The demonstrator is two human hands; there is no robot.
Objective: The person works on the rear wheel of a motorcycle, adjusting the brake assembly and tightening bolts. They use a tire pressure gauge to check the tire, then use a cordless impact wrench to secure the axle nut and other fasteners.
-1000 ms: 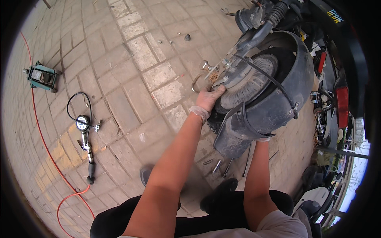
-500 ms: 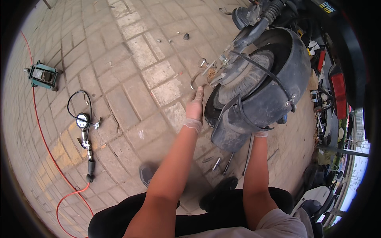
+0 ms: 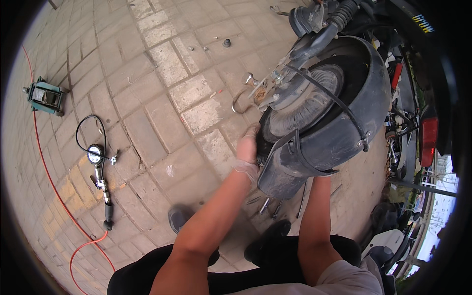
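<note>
A scooter's rear wheel, with a dark tyre [image 3: 264,142] and dusty hub [image 3: 287,118], stands under a grey plastic mudguard [image 3: 319,152]. On the tyre's left side my left hand [image 3: 248,147], in a thin translucent glove, takes hold of the rubber; its thumb side shows and the other fingers are hidden. My right forearm [image 3: 316,211] reaches up beneath the mudguard's lower end, which covers that hand. At the axle, a bolt [image 3: 249,78] and a curved metal hook [image 3: 239,104] stick out to the left.
A tyre inflator with gauge [image 3: 96,155] lies at left, joined to a red hose [image 3: 51,182]. Beyond it stands a green jack-like device [image 3: 45,96]. Sockets and rods [image 3: 265,205] lie below the mudguard. A small black cap [image 3: 226,43] rests on the paving; parts clutter the right.
My left hand has come down from beside the hook and in against the tyre. My right hand has slipped out of sight behind the mudguard. The view has shifted slightly.
</note>
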